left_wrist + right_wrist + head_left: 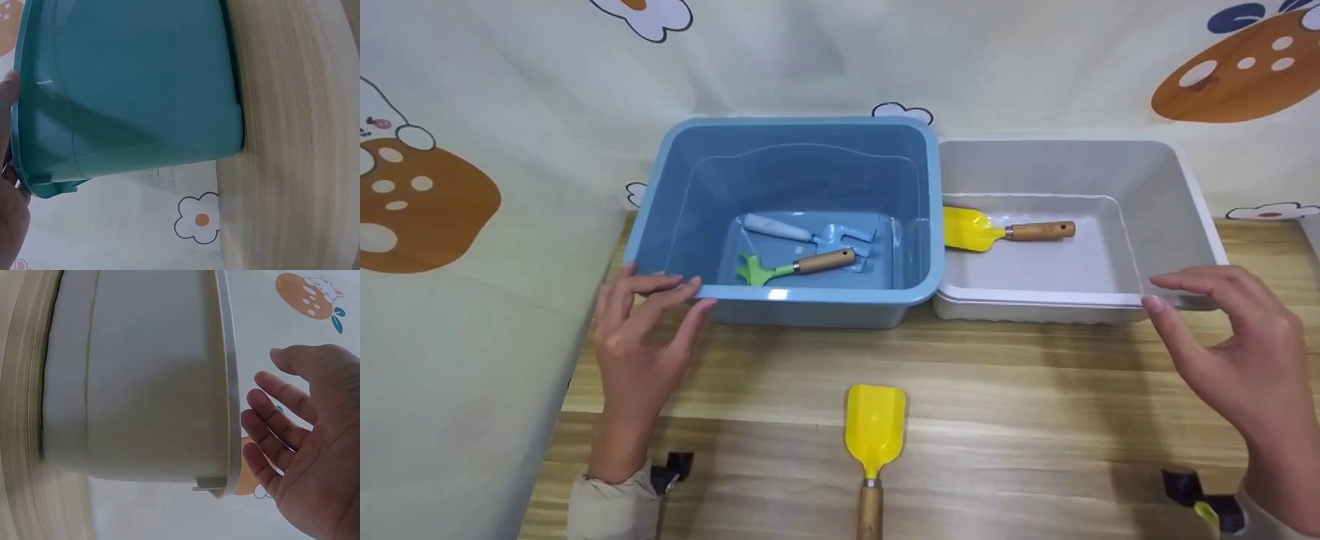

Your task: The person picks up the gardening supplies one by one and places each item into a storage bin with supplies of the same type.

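Note:
My left hand (pixel 641 337) holds the front left corner of a blue plastic bin (pixel 810 294), thumb outside the rim and fingertips over it. Inside the bin lie a light-blue hand fork (pixel 780 227) and a small green rake (pixel 825 260) with a wooden handle. My right hand (pixel 1234 337) hovers by the front right corner of a white bin (pixel 1035 298); in the right wrist view its loosely bent fingers (pixel 275 422) stand apart from the rim. A yellow shovel (pixel 971 229) lies in the white bin, its blade partly hidden by the blue bin.
Another yellow shovel (pixel 875 427) lies on the wooden table (pixel 1005 405) in front of the bins, blade pointing away, handle end cut off by the frame. A pale printed cloth (pixel 795 60) hangs behind the bins and along the left side.

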`<action>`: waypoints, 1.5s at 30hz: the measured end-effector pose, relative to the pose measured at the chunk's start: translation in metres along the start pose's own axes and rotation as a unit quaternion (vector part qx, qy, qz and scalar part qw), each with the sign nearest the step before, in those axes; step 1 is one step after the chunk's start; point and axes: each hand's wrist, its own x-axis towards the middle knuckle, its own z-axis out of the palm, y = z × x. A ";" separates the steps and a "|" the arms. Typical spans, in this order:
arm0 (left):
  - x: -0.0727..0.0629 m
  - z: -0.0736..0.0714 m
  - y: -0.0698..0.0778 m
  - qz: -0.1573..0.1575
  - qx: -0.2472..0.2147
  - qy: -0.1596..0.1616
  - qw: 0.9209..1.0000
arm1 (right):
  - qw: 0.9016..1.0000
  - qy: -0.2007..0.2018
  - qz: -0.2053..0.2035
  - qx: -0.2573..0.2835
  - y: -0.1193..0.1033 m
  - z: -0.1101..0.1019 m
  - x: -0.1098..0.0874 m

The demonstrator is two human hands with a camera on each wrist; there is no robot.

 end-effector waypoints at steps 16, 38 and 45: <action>0.001 -0.002 0.002 -0.005 0.006 -0.010 1.000 | 1.000 0.005 -0.012 -0.019 0.008 0.001 -0.008; 0.001 0.000 0.003 -0.006 -0.004 -0.004 1.000 | 1.000 0.006 -0.005 0.018 0.015 0.006 -0.010; 0.002 -0.003 0.007 -0.010 0.017 -0.026 0.999 | 1.000 0.018 -0.002 0.025 0.016 0.009 -0.008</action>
